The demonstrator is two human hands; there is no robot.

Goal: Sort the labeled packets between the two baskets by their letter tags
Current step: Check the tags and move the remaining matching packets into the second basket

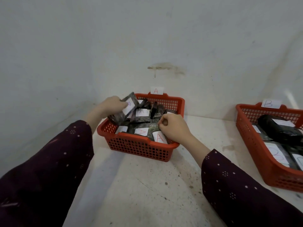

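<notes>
A red basket [141,149] tagged A stands in the middle, full of dark packets with white letter labels, several reading A. My left hand [113,104] holds a dark packet [129,104] tilted above the basket's back left corner; its white label is partly covered by my thumb. My right hand [173,127] is inside the basket at its right side, fingers pinched on the top edge of a packet labeled A [155,133]. A second red basket [255,145] tagged B stands at the right, holding dark packets, one labeled B.
Both baskets rest on a white, speckled surface [147,185] set against a pale wall [114,46]. Bare surface lies between the baskets and in front of them. The wall closes off the left and back sides.
</notes>
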